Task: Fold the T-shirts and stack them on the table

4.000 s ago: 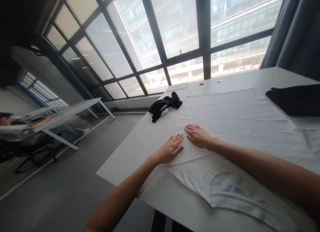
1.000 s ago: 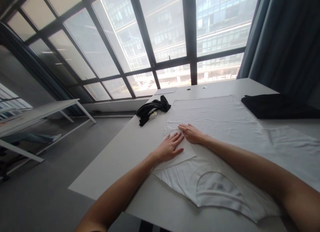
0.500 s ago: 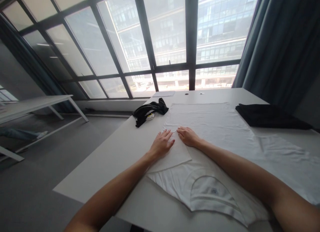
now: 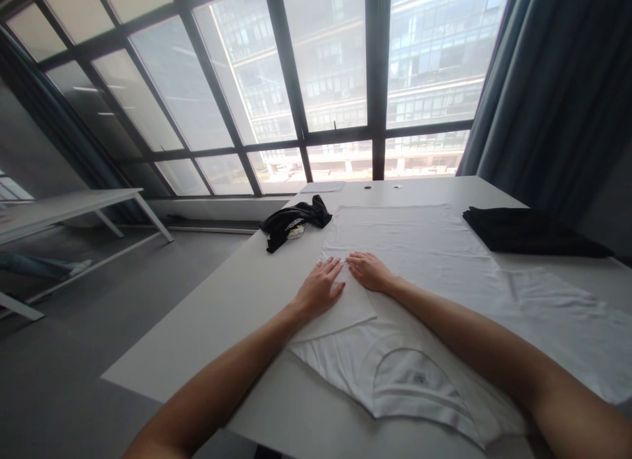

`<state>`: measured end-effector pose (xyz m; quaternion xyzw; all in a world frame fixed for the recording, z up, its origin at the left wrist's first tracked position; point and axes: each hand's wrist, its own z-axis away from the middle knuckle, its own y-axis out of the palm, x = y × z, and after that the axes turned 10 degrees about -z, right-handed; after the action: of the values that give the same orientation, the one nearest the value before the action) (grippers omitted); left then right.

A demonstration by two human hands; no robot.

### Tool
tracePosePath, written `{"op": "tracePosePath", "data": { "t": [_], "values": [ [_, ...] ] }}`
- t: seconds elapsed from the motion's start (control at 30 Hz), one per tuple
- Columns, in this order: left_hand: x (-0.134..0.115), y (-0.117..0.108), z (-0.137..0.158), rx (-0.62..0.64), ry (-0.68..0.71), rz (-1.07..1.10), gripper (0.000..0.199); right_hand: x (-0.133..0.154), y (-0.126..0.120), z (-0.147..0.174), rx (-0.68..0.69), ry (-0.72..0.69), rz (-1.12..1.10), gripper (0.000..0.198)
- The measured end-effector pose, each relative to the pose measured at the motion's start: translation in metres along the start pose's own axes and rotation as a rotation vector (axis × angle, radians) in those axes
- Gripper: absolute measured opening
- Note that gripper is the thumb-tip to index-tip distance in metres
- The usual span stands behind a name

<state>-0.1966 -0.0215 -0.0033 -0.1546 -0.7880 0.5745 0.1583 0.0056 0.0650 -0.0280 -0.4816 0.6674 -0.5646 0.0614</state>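
A white T-shirt (image 4: 409, 238) lies spread on the white table, its neckline toward me and its hem at the far end. On the left, one sleeve (image 4: 340, 321) is folded inward over the body. My left hand (image 4: 320, 286) lies flat on that folded part, fingers stretched out. Close beside it, my right hand (image 4: 369, 270) rests palm down on the shirt, fingers extended and their tips near the left fingertips. Neither hand grips anything. The other sleeve (image 4: 557, 301) stretches out to the right, past my right forearm.
A crumpled black garment (image 4: 296, 222) with white lettering sits left of the shirt. Folded black cloth (image 4: 533, 232) lies at the right. Behind the table (image 4: 207, 327) are large windows and a dark curtain (image 4: 538, 90). Another table (image 4: 74, 209) stands at left, with a person's leg (image 4: 39, 265) beneath.
Almost nothing differs. Both hands stay flat on the shirt, with the right fingertips shifted very slightly left; the view has tilted a little.
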Motion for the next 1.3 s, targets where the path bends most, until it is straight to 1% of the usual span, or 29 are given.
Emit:
{"op": "tracePosePath", "data": {
  "t": [0.1,0.27,0.4,0.5,0.6,0.7,0.77,0.83,0.93,1.03,1.17,1.23,1.3],
  "values": [
    [-0.011,-0.004,0.002,-0.037,0.115,0.041,0.056,0.0,0.0,0.0,-0.014,-0.021,-0.006,0.034],
    [-0.019,-0.003,0.007,0.016,0.264,0.123,0.062,-0.002,0.0,-0.001,-0.004,-0.022,-0.006,0.03],
    [-0.017,0.0,0.007,0.0,0.283,0.165,0.06,-0.006,0.004,-0.003,0.005,-0.017,-0.026,0.038],
    [-0.015,0.001,0.006,0.03,0.283,0.184,0.064,-0.007,0.001,-0.007,-0.002,0.009,-0.082,0.045],
    [-0.013,0.001,0.005,0.122,0.285,0.161,0.065,-0.005,-0.02,-0.008,-0.054,0.051,-0.176,0.048],
    [-0.012,0.0,0.004,0.195,0.291,0.136,0.064,-0.007,-0.058,0.007,-0.129,0.04,-0.225,0.044],
    [-0.011,0.0,0.002,0.196,0.286,0.138,0.063,-0.014,-0.088,0.03,-0.162,0.057,-0.227,0.04],
    [-0.01,0.001,0.001,0.183,0.283,0.147,0.062,-0.025,-0.114,0.063,-0.187,0.118,-0.232,0.033],
    [-0.008,0.005,-0.001,0.163,0.285,0.145,0.062,-0.048,-0.144,0.125,-0.231,0.234,-0.225,0.028],
    [-0.006,0.008,-0.002,0.152,0.288,0.135,0.062,-0.074,-0.172,0.191,-0.327,0.353,-0.14,0.031],
    [-0.004,0.007,-0.005,0.132,0.276,0.143,0.06,-0.111,-0.216,0.267,-0.458,0.613,0.063,0.035],
    [-0.005,0.002,-0.01,0.128,0.274,0.142,0.06,-0.131,-0.236,0.297,-0.494,0.764,0.151,0.035],
    [-0.013,-0.008,-0.021,0.12,0.283,0.139,0.06,-0.149,-0.251,0.321,-0.514,0.898,0.214,0.033]
  ]
}}
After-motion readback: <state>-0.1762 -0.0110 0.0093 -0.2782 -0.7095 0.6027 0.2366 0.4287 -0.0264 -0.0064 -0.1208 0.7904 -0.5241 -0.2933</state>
